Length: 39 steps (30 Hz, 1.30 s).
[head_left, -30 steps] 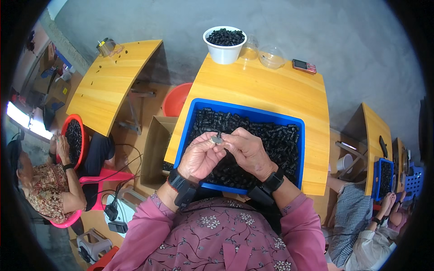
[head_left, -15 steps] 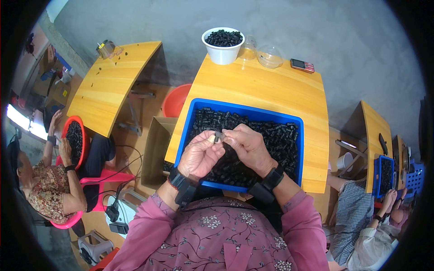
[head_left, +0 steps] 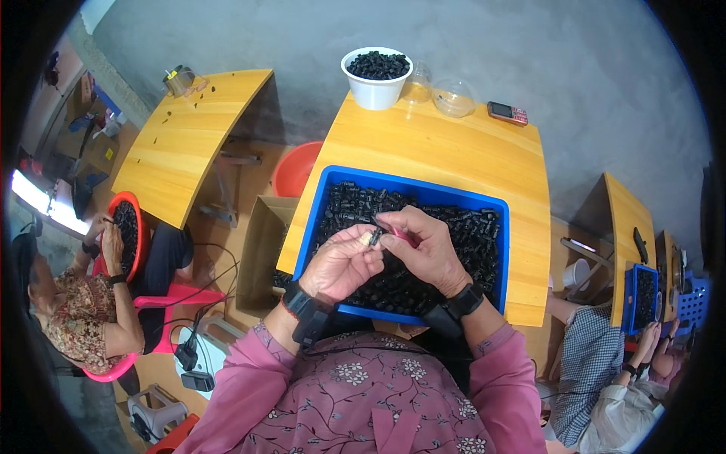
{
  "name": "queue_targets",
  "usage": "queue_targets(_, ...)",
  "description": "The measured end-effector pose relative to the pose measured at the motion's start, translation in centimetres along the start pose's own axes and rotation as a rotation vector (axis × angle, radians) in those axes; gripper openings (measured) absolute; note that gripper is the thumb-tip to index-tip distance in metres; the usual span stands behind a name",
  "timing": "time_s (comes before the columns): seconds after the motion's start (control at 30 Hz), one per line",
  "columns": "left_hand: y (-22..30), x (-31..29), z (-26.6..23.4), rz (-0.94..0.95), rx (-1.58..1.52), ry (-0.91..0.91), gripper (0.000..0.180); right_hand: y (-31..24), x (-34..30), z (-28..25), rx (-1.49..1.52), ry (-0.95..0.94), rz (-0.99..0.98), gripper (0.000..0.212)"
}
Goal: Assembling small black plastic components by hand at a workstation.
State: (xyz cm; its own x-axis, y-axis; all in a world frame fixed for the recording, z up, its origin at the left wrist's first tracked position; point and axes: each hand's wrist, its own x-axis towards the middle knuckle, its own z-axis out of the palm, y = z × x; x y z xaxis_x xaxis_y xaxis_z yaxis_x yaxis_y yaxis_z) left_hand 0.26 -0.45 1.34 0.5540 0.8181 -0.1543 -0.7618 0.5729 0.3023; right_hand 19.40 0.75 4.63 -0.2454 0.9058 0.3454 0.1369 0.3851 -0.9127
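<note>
Both hands meet over a blue tray (head_left: 414, 176) heaped with small black ribbed parts (head_left: 454, 227). My left hand (head_left: 342, 263) is closed, pinching one small black part (head_left: 375, 237) between thumb and fingers; a pale yellowish covering shows at a fingertip there. My right hand (head_left: 427, 248) comes from the other side, fingers closed around a small red object (head_left: 402, 236), partly hidden by the fingers. Its thumb and forefinger reach up to the black part. What kind of thing the red object is cannot be made out.
On the wooden table (head_left: 439, 151) stand a white tub (head_left: 376, 92) of black pieces, clear plastic cups (head_left: 454, 98) and a phone (head_left: 507, 113). A cardboard box (head_left: 257, 257) and red basin (head_left: 296, 168) are at left. People work at both sides, one with a red basin (head_left: 128, 198).
My right hand has turned slightly, showing the red object in its grip. The black part between my hands is now more visible. The person at left has brought both hands together at the basin.
</note>
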Motion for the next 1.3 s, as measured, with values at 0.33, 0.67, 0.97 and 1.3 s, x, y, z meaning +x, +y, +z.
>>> queue_targets(0.33,-0.1,0.1,0.1,-0.009,0.105,0.001,0.008,0.6,0.1,0.0,0.12,-0.078,0.12,0.01)
queue_targets(0.67,0.0,0.0,0.7,-0.015,0.067,0.017,0.007,1.4,0.4,-0.9,-0.026,0.105,0.13,0.012)
queue_targets(0.97,0.0,0.1,0.0,-0.023,0.135,0.036,0.007,0.1,0.3,-0.1,-0.023,-0.051,0.028,0.016)
queue_targets(1.3,2.1,-3.2,2.1,0.335,0.23,0.059,0.011,1.8,0.4,-1.2,-0.235,0.064,-0.005,0.013)
